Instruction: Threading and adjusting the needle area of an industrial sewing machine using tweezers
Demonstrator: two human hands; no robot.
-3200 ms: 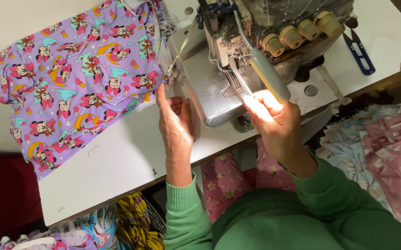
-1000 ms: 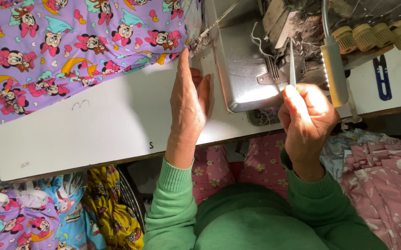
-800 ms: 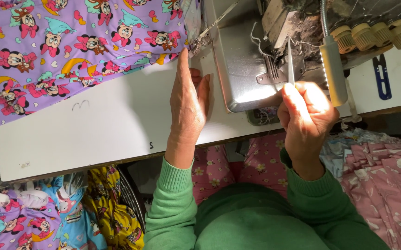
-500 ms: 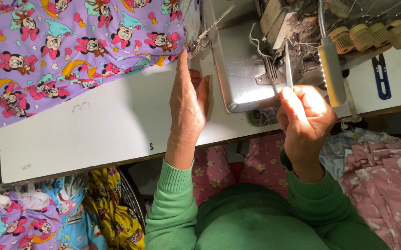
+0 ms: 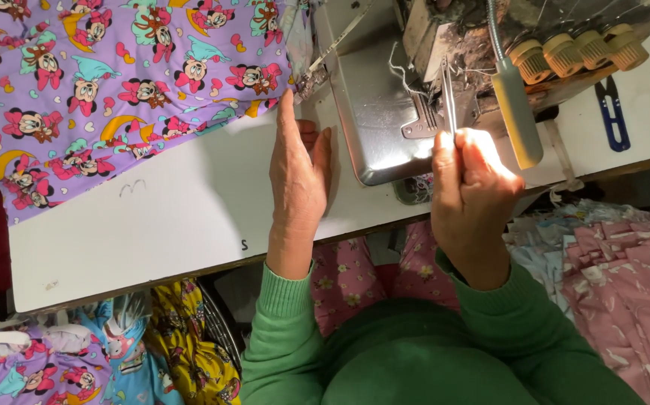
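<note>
Compared with moments earlier, right hand [image 5: 469, 187] is nudging its pinched tweezers [image 5: 449, 101] nearer the overlock machine [image 5: 385, 105]'s threading area; left hand [image 5: 299, 169] is lying flat, empty, steadying on the desk [image 5: 152, 225] beside purple cartoon-print fabric [image 5: 115, 82].

- Light is coming mostly from the little lamp [image 5: 516, 112] on the sewing machine [image 5: 385, 97], pointing down at the work spot.
- It's blowing out the knuckles of the right hand [image 5: 471, 195] pretty hard, skin there is going nearly white.
- The metal plate of the machine is throwing a bright glare patch near its lower edge.
- The white table [image 5: 152, 225] is looking evenly lit, with the left hand [image 5: 299, 176] casting only a soft shadow beside it.
- Things are getting dim under the table edge and at the far left, colours going muddy.
- Focus is holding up fine in the middle; the purple printed fabric [image 5: 115, 90] is staying crisp, corners looking a bit softer.
</note>
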